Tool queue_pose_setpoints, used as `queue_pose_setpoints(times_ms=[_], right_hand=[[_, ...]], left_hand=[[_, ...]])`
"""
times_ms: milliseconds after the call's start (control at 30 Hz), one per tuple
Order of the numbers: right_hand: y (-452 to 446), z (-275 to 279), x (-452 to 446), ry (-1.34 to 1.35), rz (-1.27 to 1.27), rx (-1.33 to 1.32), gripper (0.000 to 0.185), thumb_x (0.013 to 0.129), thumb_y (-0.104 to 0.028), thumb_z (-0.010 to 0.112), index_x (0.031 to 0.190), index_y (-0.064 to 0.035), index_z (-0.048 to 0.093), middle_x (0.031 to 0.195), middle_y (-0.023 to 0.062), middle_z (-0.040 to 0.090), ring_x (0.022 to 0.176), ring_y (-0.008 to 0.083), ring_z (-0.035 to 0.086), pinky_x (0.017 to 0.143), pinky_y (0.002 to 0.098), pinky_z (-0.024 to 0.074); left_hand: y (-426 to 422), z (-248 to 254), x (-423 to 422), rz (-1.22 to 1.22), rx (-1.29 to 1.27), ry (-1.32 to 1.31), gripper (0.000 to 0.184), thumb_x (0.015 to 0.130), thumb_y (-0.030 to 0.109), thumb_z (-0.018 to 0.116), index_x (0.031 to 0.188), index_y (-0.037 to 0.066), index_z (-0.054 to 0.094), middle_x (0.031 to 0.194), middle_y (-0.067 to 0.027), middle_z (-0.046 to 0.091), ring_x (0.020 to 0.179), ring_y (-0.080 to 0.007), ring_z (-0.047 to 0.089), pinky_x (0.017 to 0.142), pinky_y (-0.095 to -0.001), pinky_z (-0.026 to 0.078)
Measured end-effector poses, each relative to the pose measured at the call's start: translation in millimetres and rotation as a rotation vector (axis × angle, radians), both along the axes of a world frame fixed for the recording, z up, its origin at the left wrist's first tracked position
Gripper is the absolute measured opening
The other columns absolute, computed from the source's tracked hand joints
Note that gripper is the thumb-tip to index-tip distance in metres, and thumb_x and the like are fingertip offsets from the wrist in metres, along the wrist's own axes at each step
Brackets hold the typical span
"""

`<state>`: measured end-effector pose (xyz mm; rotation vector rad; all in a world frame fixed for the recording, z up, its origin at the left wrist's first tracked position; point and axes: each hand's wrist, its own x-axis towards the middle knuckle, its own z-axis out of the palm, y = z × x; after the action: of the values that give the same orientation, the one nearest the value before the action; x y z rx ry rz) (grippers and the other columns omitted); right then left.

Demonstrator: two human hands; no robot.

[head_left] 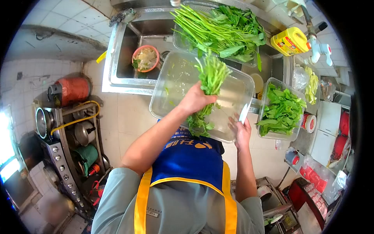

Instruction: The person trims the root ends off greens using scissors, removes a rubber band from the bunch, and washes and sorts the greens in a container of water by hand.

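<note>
My left hand (196,99) is closed around a bunch of leafy greens (213,76), its cut stem ends pointing up and its leaves hanging below the fist. Beneath it is a clear plastic tub (165,103) with a few leaf scraps on its bottom. In my right hand (241,132), near the tub's right edge, a knife (244,113) points upward with its pale blade showing; the handle is hidden by the fingers. Blade and bunch are apart.
Behind the tub, a basket holds long-stemmed greens (218,33) over the steel sink (128,41). A pink bowl of scraps (145,58) sits in the sink. To the right are a tub of cut leaves (281,109), a yellow jug (290,41) and a tap (320,50).
</note>
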<state>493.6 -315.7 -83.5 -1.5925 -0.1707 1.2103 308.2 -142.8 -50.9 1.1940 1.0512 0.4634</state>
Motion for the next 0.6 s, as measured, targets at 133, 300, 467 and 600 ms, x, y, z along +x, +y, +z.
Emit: queue_pose_setpoints(times_ms=[133,300,467,600], right_hand=[[-1,21,-24,-0.015,-0.059,-0.051,0.051,0.084,0.004,0.046,0.134,-0.0025,0.044,0.129,0.0152,0.052,0.105,0.0316,0.062,0.081,0.0375,0.0540],[0,53,-58,-0.080,-0.098,-0.099,0.052,0.083,0.001,0.046,0.134,-0.0006,0.043,0.129,0.0179,0.051,0.102,0.0346,0.063,0.080,0.0387,0.0541],[6,85,-75,-0.124,-0.136,-0.175,0.053,0.080,0.002,0.047,0.133,0.0018,0.044,0.124,0.0185,0.053,0.097,0.0350,0.065,0.078,0.0393,0.0547],[17,114,-88,-0.198,-0.096,-0.235,0.052,0.079,0.001,0.047,0.131,0.0017,0.045,0.121,0.0168,0.054,0.096,0.0337,0.065,0.076,0.0381,0.0546]], left_hand=[[5,-3,-3,-0.230,0.106,0.269,0.065,0.067,0.028,0.072,0.115,-0.010,0.050,0.105,-0.0287,0.062,0.101,-0.0389,0.060,0.087,-0.0404,0.048],[8,-4,-15,-0.381,0.140,0.335,0.063,0.068,0.026,0.067,0.117,-0.010,0.049,0.106,-0.0290,0.061,0.103,-0.0411,0.058,0.090,-0.0436,0.047],[21,1,-23,-0.445,0.115,0.243,0.057,0.068,0.027,0.069,0.113,-0.004,0.054,0.106,-0.0260,0.062,0.101,-0.0411,0.058,0.088,-0.0421,0.047],[28,-3,-22,-0.494,0.155,0.187,0.058,0.066,0.025,0.070,0.114,-0.004,0.054,0.108,-0.0251,0.062,0.103,-0.0385,0.059,0.087,-0.0417,0.048]])
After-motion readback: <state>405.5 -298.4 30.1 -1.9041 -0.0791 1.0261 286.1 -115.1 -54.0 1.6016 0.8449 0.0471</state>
